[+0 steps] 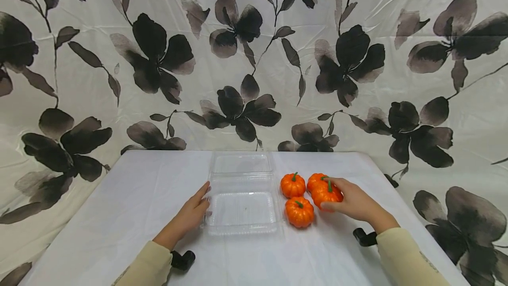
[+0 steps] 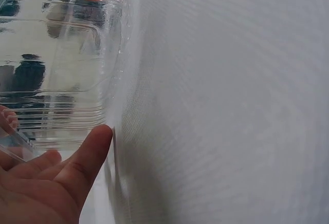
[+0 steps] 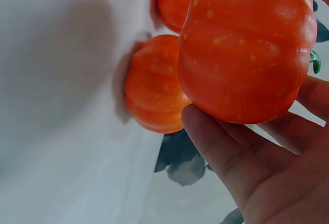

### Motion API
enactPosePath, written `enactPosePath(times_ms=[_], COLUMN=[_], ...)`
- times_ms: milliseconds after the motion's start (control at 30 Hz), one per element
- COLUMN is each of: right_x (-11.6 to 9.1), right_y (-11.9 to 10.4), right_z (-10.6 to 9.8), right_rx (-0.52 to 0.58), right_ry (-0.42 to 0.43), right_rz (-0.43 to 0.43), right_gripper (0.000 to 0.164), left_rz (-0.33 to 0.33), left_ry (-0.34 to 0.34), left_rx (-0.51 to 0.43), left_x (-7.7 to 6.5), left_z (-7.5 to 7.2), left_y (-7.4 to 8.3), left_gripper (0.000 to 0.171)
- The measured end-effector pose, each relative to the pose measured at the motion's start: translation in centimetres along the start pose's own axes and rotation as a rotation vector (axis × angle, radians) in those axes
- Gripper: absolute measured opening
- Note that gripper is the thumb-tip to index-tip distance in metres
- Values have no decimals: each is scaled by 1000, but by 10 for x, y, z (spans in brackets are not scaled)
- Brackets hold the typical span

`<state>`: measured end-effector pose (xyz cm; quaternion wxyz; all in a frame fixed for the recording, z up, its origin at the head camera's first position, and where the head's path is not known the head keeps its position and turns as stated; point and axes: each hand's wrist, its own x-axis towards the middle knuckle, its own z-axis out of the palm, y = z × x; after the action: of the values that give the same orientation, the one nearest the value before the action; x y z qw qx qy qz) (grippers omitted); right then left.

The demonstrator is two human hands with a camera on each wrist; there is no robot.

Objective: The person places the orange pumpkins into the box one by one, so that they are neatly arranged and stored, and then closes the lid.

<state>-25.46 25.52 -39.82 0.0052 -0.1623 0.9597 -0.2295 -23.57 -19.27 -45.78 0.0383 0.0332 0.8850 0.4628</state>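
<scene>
A clear plastic hinged container (image 1: 243, 191) lies with its lid spread back on the white table. My left hand (image 1: 194, 211) rests against its left side, fingers fairly straight; in the left wrist view a thumb (image 2: 90, 154) touches the ridged plastic wall. To the right, my right hand (image 1: 355, 200) grips a small orange pumpkin (image 1: 326, 195) with a green stem, thumb on the near side and fingers on the far side. The held pumpkin (image 3: 247, 49) appears raised in the right wrist view. Beside it are a near pumpkin (image 1: 299, 213), a left pumpkin (image 1: 293, 186) and a partly hidden pumpkin (image 1: 315, 180).
The white tabletop (image 1: 131, 197) ends at a back edge just behind the lid. A floral cloth (image 1: 293, 78) hangs behind the table. Black camera mounts (image 1: 183, 260) are worn at both wrists, near the beige sleeves (image 1: 405, 255).
</scene>
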Motion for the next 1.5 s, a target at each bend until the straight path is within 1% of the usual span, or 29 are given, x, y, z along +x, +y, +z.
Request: enactPosePath(times_ms=[367, 500, 700, 1067, 1333, 1500], right_x=[8, 10, 15, 25, 32, 35], right_y=[-12, -18, -30, -55, -71, -79], right_z=[-7, -9, -12, -15, -16, -13], right_rx=[47, 38, 36, 53, 42, 46], right_ry=[-3, -2, -17, -59, -76, -95], right_rz=[-36, -65, -71, -91, -119, -139], right_gripper=[80, 81, 85, 84, 82, 81], left_rz=[15, 12, 24, 16, 8, 6], left_ry=[12, 11, 6, 25, 23, 19], left_rx=[0, 1, -2, -8, -11, -19], left_x=[2, 1, -1, 0, 0, 1], left_z=[-2, -1, -2, 0, 1, 0], left_y=[-1, -1, 0, 0, -1, -1], left_gripper=[60, 60, 59, 59, 60, 60])
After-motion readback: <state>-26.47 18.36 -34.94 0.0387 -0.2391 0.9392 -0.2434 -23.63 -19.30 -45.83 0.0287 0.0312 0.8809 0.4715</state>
